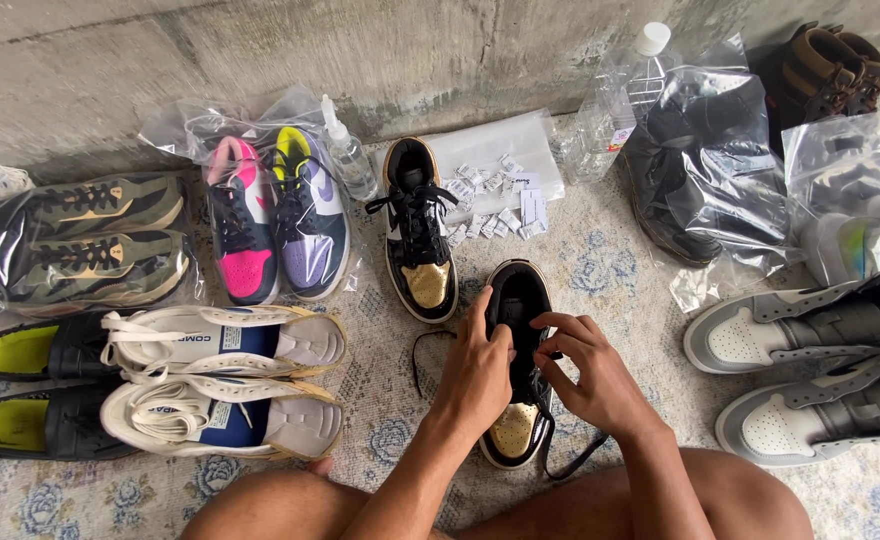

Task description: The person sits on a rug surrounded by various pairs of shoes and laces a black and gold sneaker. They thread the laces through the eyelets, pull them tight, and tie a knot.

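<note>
Rough grey concrete backs a pale floral rug (600, 270) on the floor, crowded with shoes; the black sneaker with a gold toe cap (516, 425) lies between the person's knees, its long axis running straight away from the body, toe nearest, heel far; both hands meet over its laced middle, equally near. The left hand (476, 365) curls its grip closed on the sneaker's left side and tongue; the right hand (588, 372) pinches a black lace (572, 462) at the eyelets, loose lace trailing onto the rug; leather looks glossy, the toe metallic. Its mate (418, 235) stands just beyond, toe likewise toward the person; small white sachets (500, 205) lie scattered beside it; a pink and purple pair sits bagged in crinkled clear plastic (275, 210); grey high-tops (810, 370) lie to the right.
</note>
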